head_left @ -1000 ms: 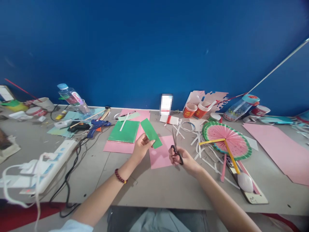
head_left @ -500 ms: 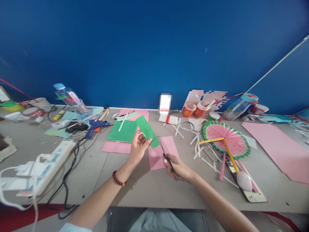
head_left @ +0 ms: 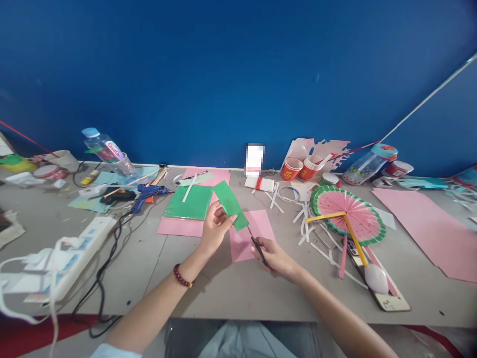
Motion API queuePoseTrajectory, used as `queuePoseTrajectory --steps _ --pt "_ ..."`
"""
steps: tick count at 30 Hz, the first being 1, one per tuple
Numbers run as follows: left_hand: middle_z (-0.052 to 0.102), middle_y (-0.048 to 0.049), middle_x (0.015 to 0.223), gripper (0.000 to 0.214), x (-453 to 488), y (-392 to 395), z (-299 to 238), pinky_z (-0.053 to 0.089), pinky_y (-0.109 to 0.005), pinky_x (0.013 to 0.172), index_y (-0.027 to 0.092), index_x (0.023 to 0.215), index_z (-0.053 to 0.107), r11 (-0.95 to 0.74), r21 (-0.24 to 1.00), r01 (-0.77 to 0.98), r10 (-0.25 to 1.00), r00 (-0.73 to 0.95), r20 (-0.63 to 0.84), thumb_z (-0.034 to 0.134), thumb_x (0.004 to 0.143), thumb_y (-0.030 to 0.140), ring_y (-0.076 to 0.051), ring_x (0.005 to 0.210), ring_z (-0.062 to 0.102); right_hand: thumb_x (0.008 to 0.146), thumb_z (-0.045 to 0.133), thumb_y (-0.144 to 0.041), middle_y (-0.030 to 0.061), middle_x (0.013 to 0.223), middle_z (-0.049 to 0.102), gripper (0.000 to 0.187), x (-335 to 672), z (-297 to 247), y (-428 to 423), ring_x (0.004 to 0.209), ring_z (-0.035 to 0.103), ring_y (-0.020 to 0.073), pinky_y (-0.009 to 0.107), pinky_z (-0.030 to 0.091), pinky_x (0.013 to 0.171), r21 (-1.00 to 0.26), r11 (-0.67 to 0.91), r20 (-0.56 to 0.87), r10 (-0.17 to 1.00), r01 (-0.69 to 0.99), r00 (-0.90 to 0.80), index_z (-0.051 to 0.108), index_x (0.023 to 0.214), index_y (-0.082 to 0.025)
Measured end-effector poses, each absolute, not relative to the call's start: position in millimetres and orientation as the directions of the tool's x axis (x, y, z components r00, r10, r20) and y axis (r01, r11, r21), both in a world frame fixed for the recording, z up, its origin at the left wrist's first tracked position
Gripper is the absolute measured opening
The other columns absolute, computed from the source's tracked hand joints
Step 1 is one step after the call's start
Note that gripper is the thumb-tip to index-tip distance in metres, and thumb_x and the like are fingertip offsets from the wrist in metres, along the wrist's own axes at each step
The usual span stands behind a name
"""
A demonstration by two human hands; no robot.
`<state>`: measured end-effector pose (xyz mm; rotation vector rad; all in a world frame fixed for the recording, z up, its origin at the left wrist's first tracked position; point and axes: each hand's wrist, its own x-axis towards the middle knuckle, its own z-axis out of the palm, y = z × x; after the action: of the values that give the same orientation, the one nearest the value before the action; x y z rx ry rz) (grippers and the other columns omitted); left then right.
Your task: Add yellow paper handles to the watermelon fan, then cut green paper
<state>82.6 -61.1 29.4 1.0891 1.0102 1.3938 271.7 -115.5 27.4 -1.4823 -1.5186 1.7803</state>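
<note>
Pinched in my left hand (head_left: 216,226) is a green paper piece (head_left: 230,205), tilted above the table. My right hand (head_left: 274,257) grips a pair of scissors (head_left: 259,250) with dark handles, and its blades meet the green paper's lower right corner. Beneath the scissors lies a pink paper sheet (head_left: 240,247). To the left of my left hand, a stack of green paper (head_left: 190,205) in a clear wrapper rests over more pink paper (head_left: 177,227), with a white strip across its top.
A watermelon-patterned paper fan (head_left: 361,211) lies at right among white paper strips (head_left: 307,228). Red paper cups (head_left: 291,169) stand near the blue wall. At left are a blue glue gun (head_left: 149,195), a power strip (head_left: 80,261) with cables, and a tilted plastic bottle (head_left: 112,151).
The green paper has shifted slightly right and down. The scissor blades now meet its corner and appear more closed than before.
</note>
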Motion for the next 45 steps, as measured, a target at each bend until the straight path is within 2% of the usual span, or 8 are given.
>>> queuePoseTrajectory --steps 26,33,45 --pt "0.057 0.0006 0.085 0.057 81.8 -59.8 26.6 0.049 -0.021 0.057 0.023 0.110 0.045 -0.079 0.969 -0.235 0.996 -0.061 0.066 0.076 0.064 0.031 -0.011 0.069 0.055 0.082 0.050 -0.058 -0.0101 0.040 0.039 0.038 271.8 27.1 -115.7 0.030 0.031 0.0053 0.015 0.025 0.028 -0.868 -0.347 -0.471 0.800 0.355 -0.371 0.047 0.084 -0.020" --pt "0.057 0.0019 0.080 0.049 80.9 -59.4 22.5 0.048 -0.020 0.056 0.023 0.108 0.050 -0.111 0.970 -0.216 0.994 -0.029 0.107 0.075 0.066 0.029 -0.010 0.066 0.055 0.083 0.050 -0.056 -0.0099 0.040 0.039 0.037 271.6 28.8 -115.7 0.030 0.030 0.0051 0.015 0.025 0.029 -0.873 -0.343 -0.465 0.800 0.346 -0.380 0.047 0.083 -0.019" --pt "0.062 0.0002 0.084 0.048 82.4 -59.6 28.3 0.048 -0.021 0.058 0.023 0.106 0.050 -0.109 0.966 -0.235 0.994 -0.016 0.108 0.075 0.066 0.031 -0.011 0.068 0.058 0.082 0.050 -0.057 -0.0107 0.039 0.037 0.037 271.5 29.0 -115.5 0.030 0.028 0.0051 0.014 0.023 0.028 -0.862 -0.366 -0.485 0.797 0.351 -0.359 0.047 0.083 -0.020"
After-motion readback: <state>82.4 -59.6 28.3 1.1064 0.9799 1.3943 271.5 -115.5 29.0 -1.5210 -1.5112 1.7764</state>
